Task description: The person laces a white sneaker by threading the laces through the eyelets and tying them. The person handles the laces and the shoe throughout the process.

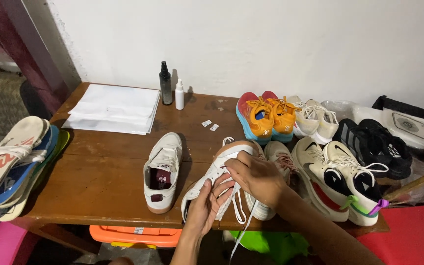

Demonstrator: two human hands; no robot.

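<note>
Left to right: stacked insoles [13,162] at the table's [99,181] left edge; white sneaker [163,172] lying apart; left hand [207,206] cupping the tilted white shoe [219,174] at the front edge; right hand [256,176] pinching its white lace [239,211]; paired sneakers [339,179] beyond.

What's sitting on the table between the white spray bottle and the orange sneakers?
In the head view, two small white paper scraps lie on the bare wood between the white spray bottle and the orange sneakers.
</note>
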